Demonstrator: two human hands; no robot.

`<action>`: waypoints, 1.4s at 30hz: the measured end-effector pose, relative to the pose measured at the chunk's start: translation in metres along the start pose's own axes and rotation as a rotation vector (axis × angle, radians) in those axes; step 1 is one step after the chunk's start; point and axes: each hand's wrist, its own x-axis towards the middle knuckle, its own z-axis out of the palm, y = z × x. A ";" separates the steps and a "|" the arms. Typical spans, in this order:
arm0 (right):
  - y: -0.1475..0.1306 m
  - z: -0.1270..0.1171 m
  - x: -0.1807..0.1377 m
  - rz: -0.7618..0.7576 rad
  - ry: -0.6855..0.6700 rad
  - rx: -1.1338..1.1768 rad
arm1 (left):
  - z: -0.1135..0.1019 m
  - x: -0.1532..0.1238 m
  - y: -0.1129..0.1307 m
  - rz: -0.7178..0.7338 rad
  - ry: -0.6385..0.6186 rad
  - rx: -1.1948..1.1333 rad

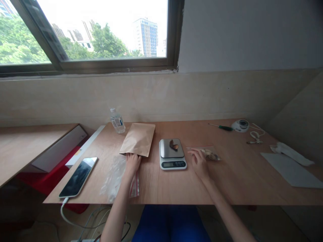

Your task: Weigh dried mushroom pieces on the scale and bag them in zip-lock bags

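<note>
My left hand (132,162) rests on the table with its fingertips on the near edge of a flat brown paper bag (138,138); the fingers lie flat. A clear zip bag with a red strip (118,176) lies under that wrist. My right hand (199,162) reaches to a clear plastic bag holding brown pieces (209,153), fingers stretched onto it. Between the hands stands a small digital kitchen scale (172,153) with a brown piece (174,145) on its pan.
A phone (79,176) on a white cable lies at the table's left front. A water bottle (117,120) stands at the back. A green-handled screwdriver (222,127), a round white device (240,125), a cord and grey sheets (290,169) lie to the right.
</note>
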 end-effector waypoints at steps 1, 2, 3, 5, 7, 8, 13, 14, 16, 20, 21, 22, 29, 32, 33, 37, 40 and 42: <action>0.000 0.000 0.000 0.001 0.002 -0.001 | -0.001 0.003 0.000 0.003 -0.006 0.010; 0.000 0.000 -0.001 0.001 0.003 -0.001 | -0.002 0.005 0.001 0.003 -0.008 0.020; 0.001 0.000 -0.001 0.002 0.002 -0.002 | -0.003 0.006 0.002 0.002 -0.007 0.029; 0.001 0.001 -0.001 0.011 0.006 -0.005 | -0.006 0.007 0.004 -0.003 0.004 0.043; 0.001 0.001 -0.002 0.021 0.012 -0.002 | -0.008 0.005 0.006 -0.006 0.023 0.054; 0.001 0.001 -0.002 0.026 0.015 0.000 | -0.008 0.004 0.007 -0.007 0.032 0.059; -0.002 0.000 -0.001 0.045 0.020 0.015 | -0.009 0.003 0.008 -0.012 0.070 0.070; -0.002 0.000 -0.001 0.049 0.023 0.019 | -0.008 0.004 0.008 -0.010 0.076 0.070; -0.002 0.000 0.000 0.054 0.027 0.027 | -0.009 0.007 0.008 0.005 0.086 0.066; -0.004 -0.003 -0.001 0.058 0.026 0.016 | -0.011 0.011 0.009 0.047 0.099 0.053; -0.007 -0.004 -0.001 0.057 0.024 0.004 | -0.011 0.011 0.010 0.049 0.101 0.050; -0.012 -0.006 -0.002 0.054 0.023 -0.009 | -0.011 0.011 0.011 0.048 0.103 0.045; -0.097 0.005 -0.009 -0.043 -0.094 0.126 | -0.007 0.007 0.016 0.043 0.097 -0.014; -0.135 0.026 0.002 -0.101 -0.206 0.229 | -0.009 0.004 0.013 0.080 0.090 -0.050; -0.143 0.034 0.008 -0.112 -0.245 0.244 | -0.010 0.002 0.012 0.092 0.090 -0.061; -0.160 0.073 0.034 -0.061 -0.313 0.193 | -0.015 -0.001 0.012 0.107 0.100 -0.105; -0.162 0.098 0.048 -0.044 -0.367 0.132 | -0.015 -0.003 0.015 0.104 0.112 -0.150; -0.161 0.107 0.054 -0.045 -0.398 0.112 | -0.015 -0.004 0.017 0.109 0.120 -0.188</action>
